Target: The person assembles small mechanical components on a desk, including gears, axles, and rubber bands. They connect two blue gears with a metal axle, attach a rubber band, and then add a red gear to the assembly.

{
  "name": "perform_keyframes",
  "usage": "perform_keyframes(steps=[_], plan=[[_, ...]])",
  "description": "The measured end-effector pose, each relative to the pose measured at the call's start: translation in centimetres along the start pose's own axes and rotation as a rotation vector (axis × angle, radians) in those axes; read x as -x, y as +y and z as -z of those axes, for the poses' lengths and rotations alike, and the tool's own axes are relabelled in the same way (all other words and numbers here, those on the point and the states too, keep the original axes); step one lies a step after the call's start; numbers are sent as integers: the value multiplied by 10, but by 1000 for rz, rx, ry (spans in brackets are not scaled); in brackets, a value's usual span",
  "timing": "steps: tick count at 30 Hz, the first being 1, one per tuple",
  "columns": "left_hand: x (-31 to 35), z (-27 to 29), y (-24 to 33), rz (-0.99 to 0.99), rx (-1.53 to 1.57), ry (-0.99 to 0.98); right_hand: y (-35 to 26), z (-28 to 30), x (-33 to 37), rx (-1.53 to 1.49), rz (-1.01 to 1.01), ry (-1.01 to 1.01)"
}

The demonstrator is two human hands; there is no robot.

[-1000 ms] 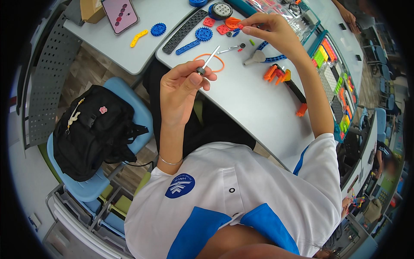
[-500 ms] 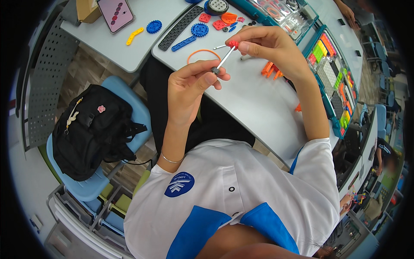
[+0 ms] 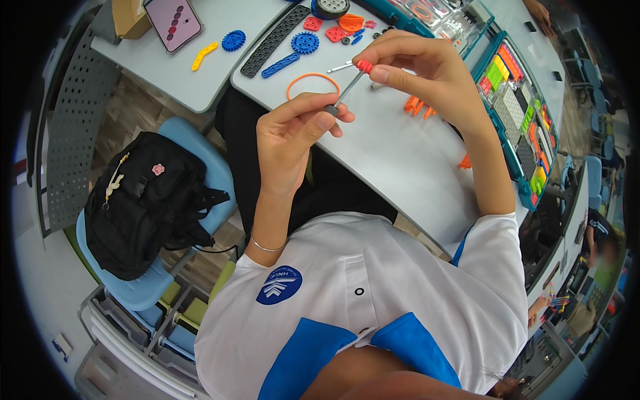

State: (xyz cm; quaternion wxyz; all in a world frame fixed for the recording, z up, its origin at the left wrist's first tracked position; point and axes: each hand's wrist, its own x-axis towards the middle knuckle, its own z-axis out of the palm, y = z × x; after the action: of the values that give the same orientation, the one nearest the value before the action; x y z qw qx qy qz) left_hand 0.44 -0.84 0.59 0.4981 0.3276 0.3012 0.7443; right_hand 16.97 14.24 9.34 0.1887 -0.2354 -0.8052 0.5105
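Observation:
A thin metal axle (image 3: 349, 89) slants between my two hands above the near edge of the table. My left hand (image 3: 288, 137) is closed, thumb and fingers pinching the dark collar (image 3: 331, 109) at the axle's lower end. At its upper end sits a small red toothed piece (image 3: 364, 66), gripped between the thumb and fingertips of my right hand (image 3: 423, 70). How far the axle goes into the red piece is hidden by the fingers. Under the hands lie an orange rubber band (image 3: 313, 76) and another thin metal rod (image 3: 341, 68) on the tabletop.
Blue gears (image 3: 305, 43), a long dark perforated beam (image 3: 275, 43), a wheel (image 3: 331, 8) and orange parts (image 3: 419, 107) lie on the white table (image 3: 393, 160). A teal parts case (image 3: 517, 127) stands open at right. A phone (image 3: 173, 25) lies at left; a black backpack (image 3: 143, 200) fills a chair.
Both hands keep their grip on the axle and red piece, with only slight shifts of the fingers. The view has moved a little, so the table items appear slightly farther up and left.

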Motion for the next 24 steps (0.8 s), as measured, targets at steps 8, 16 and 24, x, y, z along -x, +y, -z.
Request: perform_keyframes(steps=[8, 16, 24], plan=[[-3, 6, -2, 7, -55, 18, -3, -9, 5, 50, 175, 97], [0, 0, 0, -31, -45, 61, -1, -14, 4, -393, -44, 6], [5, -21, 2, -131, -178, 182, 8, -32, 4, -372, 9, 156]])
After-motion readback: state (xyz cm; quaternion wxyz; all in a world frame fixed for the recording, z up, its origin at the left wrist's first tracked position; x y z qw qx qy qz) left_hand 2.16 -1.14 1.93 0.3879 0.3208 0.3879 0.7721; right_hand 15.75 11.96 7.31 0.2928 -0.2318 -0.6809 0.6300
